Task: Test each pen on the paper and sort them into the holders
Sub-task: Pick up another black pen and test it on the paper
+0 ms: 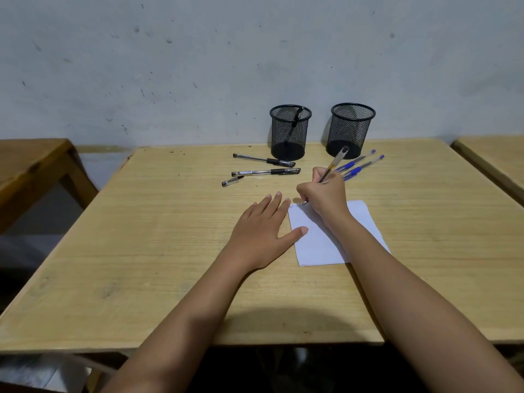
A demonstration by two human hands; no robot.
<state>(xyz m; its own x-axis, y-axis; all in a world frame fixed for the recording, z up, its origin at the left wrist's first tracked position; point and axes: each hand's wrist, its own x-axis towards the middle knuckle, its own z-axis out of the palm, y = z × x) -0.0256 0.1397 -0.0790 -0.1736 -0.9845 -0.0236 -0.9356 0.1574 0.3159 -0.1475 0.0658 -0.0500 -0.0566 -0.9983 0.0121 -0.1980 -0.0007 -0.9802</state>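
Pen under test [333,165], a clear-barrelled one, is being gripped low on its barrel by the right hand [323,197], with the fingers curled tightly round it. Its tip is being pressed to the far left corner of the paper [312,242], where faint scribbles are being made. Its long axis is being held at a steep tilt: the tip is pointing down and toward the person, the blunt end up, away and to the right. That end is being aimed almost straight at the right holder [350,129], which is standing just beyond the writing hand. The left holder [289,131], with one dark pen inside, is standing farther off to the left, so the right hand is judged the nearer one for either drop. The paper is being steadied by the left hand [261,228], laid flat with straight fingers, thumb on the sheet's left edge. Black pens [265,172] and blue pens [363,165] are lying untested on the table [141,222].
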